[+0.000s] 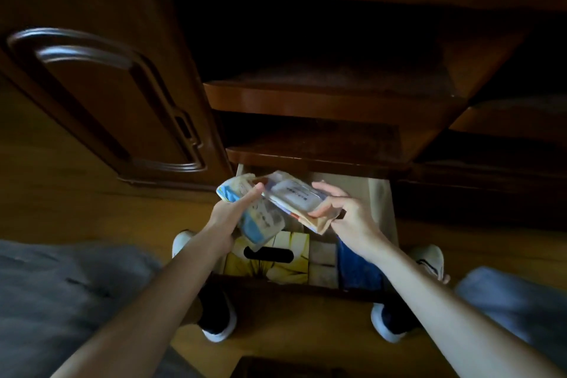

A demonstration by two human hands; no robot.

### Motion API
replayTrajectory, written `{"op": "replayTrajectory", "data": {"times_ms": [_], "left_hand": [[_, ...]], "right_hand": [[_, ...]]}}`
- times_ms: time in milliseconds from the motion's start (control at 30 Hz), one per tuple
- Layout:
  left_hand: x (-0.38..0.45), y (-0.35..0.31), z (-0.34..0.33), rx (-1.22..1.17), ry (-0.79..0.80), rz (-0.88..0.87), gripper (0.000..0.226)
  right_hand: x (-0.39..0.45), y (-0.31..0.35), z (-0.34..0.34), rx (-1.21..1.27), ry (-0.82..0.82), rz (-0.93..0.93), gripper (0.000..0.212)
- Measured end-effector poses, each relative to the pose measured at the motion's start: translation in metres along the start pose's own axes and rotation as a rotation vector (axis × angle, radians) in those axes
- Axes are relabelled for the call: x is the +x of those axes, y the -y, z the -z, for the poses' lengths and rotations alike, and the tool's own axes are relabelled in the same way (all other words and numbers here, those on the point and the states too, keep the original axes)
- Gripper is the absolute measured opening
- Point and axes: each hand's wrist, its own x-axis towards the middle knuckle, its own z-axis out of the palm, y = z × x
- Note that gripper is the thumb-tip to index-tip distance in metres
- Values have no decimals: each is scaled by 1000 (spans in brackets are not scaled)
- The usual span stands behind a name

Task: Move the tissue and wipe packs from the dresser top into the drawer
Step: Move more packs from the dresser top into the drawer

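Observation:
My left hand [233,215] grips a blue and white wipe pack [260,221] from its left side, over the open drawer [380,193]. My right hand [340,212] holds a beige wipe pack with a white flip lid [294,196] by its right end; this pack lies tilted across the top of the blue one. Below them, inside the drawer, lies a yellow tissue box [294,258] with a dark oval slot, beside a pale pack [322,261] and a blue pack [356,267].
Two curved wooden shelves [306,101] jut out above the drawer. A dark cabinet door [107,95] stands at the left. My feet in white-soled shoes [217,325] stand on the wooden floor under the drawer front. Grey fabric [46,291] lies at the lower left.

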Motion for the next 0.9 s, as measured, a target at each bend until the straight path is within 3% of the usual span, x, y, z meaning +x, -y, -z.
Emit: {"op": "replayTrajectory", "data": {"times_ms": [133,233,300,400,467,567,667,733,800,900], "left_hand": [[13,3,-1,-143,-102,22,58],[24,-1,15,-218,-316,-79,39],[29,-3,31,-205,-428,-156,34],[31,1,48,-220,-488,-171,37],[30,9,58,-204,-504,-186,37],[29,17,73,-164,-512,-231,40],[32,22,82,-169,-520,-248,36],[35,25,85,-164,-503,-264,34],[37,27,84,-130,-468,-283,32],[39,26,78,-73,-433,-308,38]], "right_hand": [[24,0,-27,33,116,20,34],[51,-16,-43,-133,-114,128,61],[73,-36,-48,-210,-217,77,60],[106,-72,-64,-303,51,-187,33],[121,-92,-81,-448,227,-320,43],[136,-110,-103,-810,385,-271,62],[138,-123,-115,-992,366,-169,56],[139,-124,-110,-838,320,-191,41],[138,-118,-94,-520,260,-273,19],[129,-102,-63,-82,192,-326,20]]}}
